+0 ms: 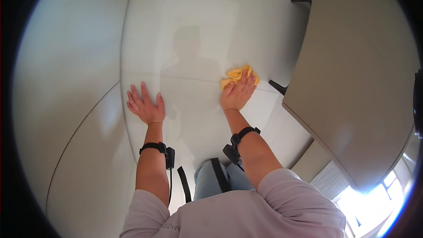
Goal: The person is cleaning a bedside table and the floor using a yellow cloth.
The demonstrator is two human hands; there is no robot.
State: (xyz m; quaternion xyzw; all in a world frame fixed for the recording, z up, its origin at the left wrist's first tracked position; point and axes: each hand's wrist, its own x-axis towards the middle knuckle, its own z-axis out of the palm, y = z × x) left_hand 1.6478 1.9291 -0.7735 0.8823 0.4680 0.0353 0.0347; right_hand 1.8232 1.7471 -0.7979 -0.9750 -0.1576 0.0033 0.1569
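Observation:
Flat on the pale tiled floor (195,99), my left hand (145,105) rests with its fingers spread and holds nothing. My right hand (238,92) presses a crumpled yellow cloth (234,73) against the same floor, its fingers lying over the cloth near a tile joint. Folds of the cloth stick out above and to the left of the fingers. Each forearm carries a black strap with a small black box. A faint shadow or reflection of a person lies on the floor between and beyond the hands.
At the left stands a pale panelled surface (76,56) with dark seams. A large grey-brown tabletop or panel (350,66) with black legs or brackets (278,87) is at the right. Bright window light (370,201) enters at the lower right. A loose black strap (184,184) hangs beside my legs.

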